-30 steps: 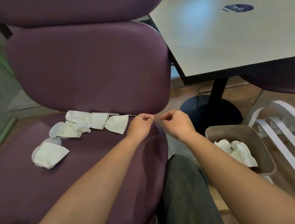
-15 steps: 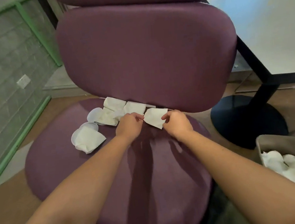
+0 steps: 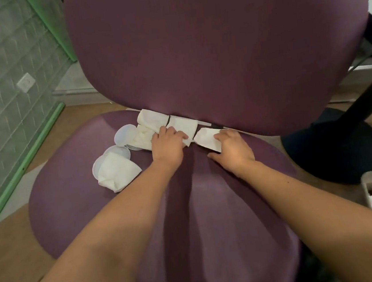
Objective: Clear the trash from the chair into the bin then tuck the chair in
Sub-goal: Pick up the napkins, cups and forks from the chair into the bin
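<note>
Left hand (image 3: 168, 144): knuckles up on the napkins (image 3: 183, 125) at the seat's back edge; fingers curled onto paper, fingertips hidden.
Right hand (image 3: 232, 149): fingers bent over one napkin (image 3: 205, 138), thumb spread out on the seat.
Chair (image 3: 211, 207): purple; loose napkin (image 3: 117, 174) and clear lids (image 3: 124, 134) lie left of the hands.
Bin (image 3: 370, 180): lower right, cut off by the frame; white paper inside.
Table: only a dark leg (image 3: 360, 95) and base show.

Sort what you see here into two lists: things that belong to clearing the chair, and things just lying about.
Part of the job:
chair
napkins
plastic lids
bin
left hand
right hand

Just lying about:
table base
wall socket
</note>
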The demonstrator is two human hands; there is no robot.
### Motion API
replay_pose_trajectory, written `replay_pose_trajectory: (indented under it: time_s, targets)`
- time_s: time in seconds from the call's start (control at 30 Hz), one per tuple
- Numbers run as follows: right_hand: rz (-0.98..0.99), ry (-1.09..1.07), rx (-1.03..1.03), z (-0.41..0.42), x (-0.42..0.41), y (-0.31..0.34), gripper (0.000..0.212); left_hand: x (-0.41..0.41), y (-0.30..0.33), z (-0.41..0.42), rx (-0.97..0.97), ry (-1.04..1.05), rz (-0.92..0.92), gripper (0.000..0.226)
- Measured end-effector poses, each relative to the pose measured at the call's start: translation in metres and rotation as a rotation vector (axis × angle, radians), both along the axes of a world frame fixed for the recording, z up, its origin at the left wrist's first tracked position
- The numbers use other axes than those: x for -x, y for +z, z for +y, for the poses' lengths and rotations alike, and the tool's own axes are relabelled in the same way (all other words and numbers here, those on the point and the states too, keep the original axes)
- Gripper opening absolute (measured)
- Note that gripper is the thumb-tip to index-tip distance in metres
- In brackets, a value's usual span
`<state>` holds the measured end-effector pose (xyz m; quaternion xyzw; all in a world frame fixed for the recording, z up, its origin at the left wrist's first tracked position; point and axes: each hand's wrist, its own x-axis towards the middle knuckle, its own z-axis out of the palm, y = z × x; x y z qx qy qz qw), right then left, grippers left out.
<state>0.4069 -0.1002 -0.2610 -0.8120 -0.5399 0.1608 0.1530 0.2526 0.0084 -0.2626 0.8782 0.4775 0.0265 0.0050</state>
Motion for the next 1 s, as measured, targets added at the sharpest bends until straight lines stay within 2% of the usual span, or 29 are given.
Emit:
replay_pose_trajectory:
  time_s: [0.2, 0.33, 0.4, 0.5, 0.63, 0.73, 0.9, 1.0]
  targets:
    - [-0.014, -0.012, -0.092, -0.009, 0.003, 0.010, 0.036, 0.011, 0.003, -0.003, -0.119, -0.043, 0.003, 0.026]
    - [0.061, -0.119, -0.171, -0.026, 0.010, 0.023, 0.022, 0.013, 0.012, -0.012, -0.170, -0.017, -0.013, 0.026]
    - [0.121, -0.177, -0.190, -0.035, 0.012, 0.029, 0.022, 0.013, 0.017, -0.019, -0.163, 0.005, -0.042, 0.028]
    - [0.242, -0.277, -0.238, -0.056, 0.012, 0.041, 0.018, 0.007, 0.030, -0.036, -0.115, 0.011, -0.155, 0.029]
    - [0.414, -0.437, -0.343, -0.092, 0.004, 0.057, 0.020, -0.016, 0.054, -0.071, 0.088, 0.003, -0.332, 0.032]
    - [0.460, -0.523, -0.413, -0.124, -0.007, 0.068, 0.025, -0.042, 0.072, -0.103, 0.290, -0.021, -0.466, 0.031]
    - [0.556, -0.688, -0.540, -0.184, -0.037, 0.079, 0.017, -0.101, 0.092, -0.163, 0.633, -0.046, -0.680, 0.022]
    - [0.567, -0.752, -0.587, -0.213, -0.055, 0.082, 0.019, -0.135, 0.089, -0.187, 0.863, -0.056, -0.737, 0.030]
